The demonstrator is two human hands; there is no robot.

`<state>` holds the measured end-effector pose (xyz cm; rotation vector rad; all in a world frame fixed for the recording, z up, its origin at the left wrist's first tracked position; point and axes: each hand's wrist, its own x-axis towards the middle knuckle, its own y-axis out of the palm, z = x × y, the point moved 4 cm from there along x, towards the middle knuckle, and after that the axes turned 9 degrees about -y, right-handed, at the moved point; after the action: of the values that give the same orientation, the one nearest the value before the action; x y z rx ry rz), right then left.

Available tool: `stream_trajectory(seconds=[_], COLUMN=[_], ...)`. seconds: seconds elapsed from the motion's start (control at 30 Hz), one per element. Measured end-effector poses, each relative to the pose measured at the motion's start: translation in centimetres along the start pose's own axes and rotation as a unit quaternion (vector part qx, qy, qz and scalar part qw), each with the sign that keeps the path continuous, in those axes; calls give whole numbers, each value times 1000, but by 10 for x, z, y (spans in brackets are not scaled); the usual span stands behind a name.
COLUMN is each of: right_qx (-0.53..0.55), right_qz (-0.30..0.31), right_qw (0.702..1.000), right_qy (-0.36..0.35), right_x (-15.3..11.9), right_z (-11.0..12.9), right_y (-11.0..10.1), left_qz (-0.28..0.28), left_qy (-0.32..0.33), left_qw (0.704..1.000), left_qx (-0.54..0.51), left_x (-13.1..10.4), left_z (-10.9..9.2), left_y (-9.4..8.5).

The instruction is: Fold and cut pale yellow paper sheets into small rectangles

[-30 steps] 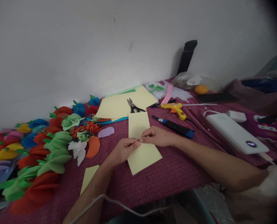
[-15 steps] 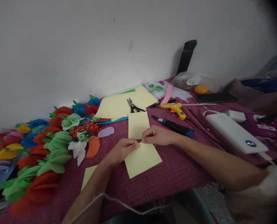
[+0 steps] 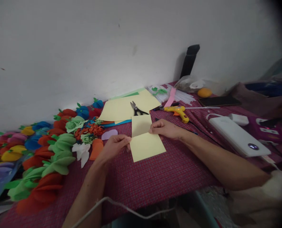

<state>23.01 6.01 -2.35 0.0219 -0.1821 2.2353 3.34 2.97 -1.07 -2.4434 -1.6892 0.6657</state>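
A small pale yellow sheet (image 3: 147,147) is stretched between my hands above the tablecloth. My left hand (image 3: 117,145) pinches its left upper corner between thumb and fingers. At the upper right edge, my right hand (image 3: 163,129) is closed on the same sheet. Just behind it lies another pale yellow piece (image 3: 141,122), its lower part covered by the held sheet. Farther back, scissors (image 3: 137,109) with black handles and parted blades rest on a large pale yellow sheet (image 3: 117,107).
Colourful pumpkin-like shapes (image 3: 60,152) crowd the left side. An orange cutout (image 3: 96,148) and a lilac cutout (image 3: 109,134) lie near my left hand. To the right are a yellow glue gun (image 3: 179,111), a white power bank (image 3: 238,134) and a purple power strip (image 3: 266,129).
Both hands have moved apart, from together at the sheet's top middle to its sides. My right forearm now covers most of the black and blue tool; the yellow piece by my left forearm is out of sight.
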Motion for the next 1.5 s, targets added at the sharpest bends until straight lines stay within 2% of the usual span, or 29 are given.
stream_trajectory(seconds=[0.1,0.2,0.27,0.33,0.47,0.77,0.9,1.07,1.23,1.4,1.5], right_qx=[7,16,30,36,30,37,44,2,-16,-33,-47], right_qz=[-5,-10,-23,-42,-72,-60,-38,-19,33,99,117], right_qw=[1000,1000,999,998,997,997,998,1000,999,995,992], right_qy=[3,4,-5,-10,-10,-6,-16,-13,-7,2,8], right_x=[0,1,1,2,3,3,2,2,1,-2,-3], right_z=[0,-1,-2,-3,-5,-3,-3,-3,-3,-7,-9], right_y=[-1,-1,-1,-2,-3,-2,1,4,14,28,34], left_qz=[-17,-48,-39,-6,35,-3,-7,46,-5,80,107], left_qy=[6,16,2,-24,-65,-84,-94,-76,-38,-65,-65], left_qw=[1000,995,988,984,990,992,989,991,994,995,992], left_qx=[-9,-82,-147,-178,-121,-90,-111,-98,-103,-9,32], left_x=[-1,0,1,2,2,2,0,0,0,-2,-2], left_z=[-1,2,6,11,16,16,14,13,8,11,14], left_y=[-2,-2,4,13,25,15,15,18,14,25,32])
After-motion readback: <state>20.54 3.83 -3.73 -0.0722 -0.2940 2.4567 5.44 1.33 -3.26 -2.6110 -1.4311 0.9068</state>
